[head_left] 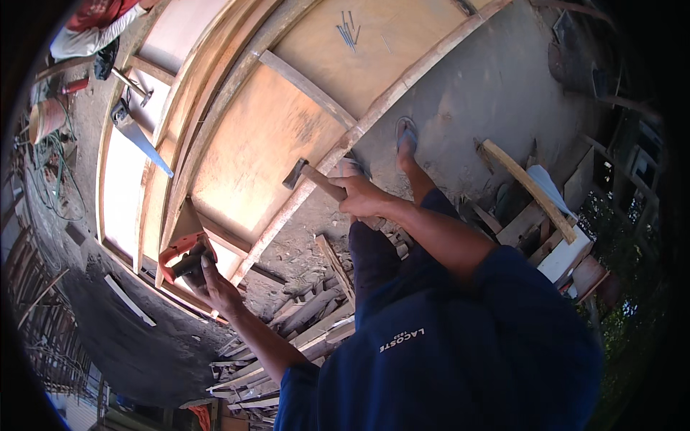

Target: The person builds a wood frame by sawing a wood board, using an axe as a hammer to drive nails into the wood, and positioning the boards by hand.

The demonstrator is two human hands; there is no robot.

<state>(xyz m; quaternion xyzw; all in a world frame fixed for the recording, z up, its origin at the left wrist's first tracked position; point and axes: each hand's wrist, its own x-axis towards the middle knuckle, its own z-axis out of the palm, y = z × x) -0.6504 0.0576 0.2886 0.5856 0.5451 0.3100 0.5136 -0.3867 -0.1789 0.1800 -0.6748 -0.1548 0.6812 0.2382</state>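
Note:
My right hand (363, 199) is closed around the wooden handle of a hatchet (327, 184), whose dark metal head is over the near edge of a wooden panel frame (316, 178). At the left, my left hand (214, 286) grips a handsaw by its red and black handle (172, 262). The saw's blade (188, 221) points away from me along the frame's beams, partly in shade. Pale plywood (269, 136) fills the frame between the wooden battens (309, 86). Several loose nails (348, 34) lie on the far part of the panel.
A second handsaw (140, 142) and a hammer (133, 86) lie on the left part of the frame. Another person's sleeve (93, 36) shows at the far left. Scrap wood (309, 312) is piled beside my legs, and a long timber (528, 188) leans at the right.

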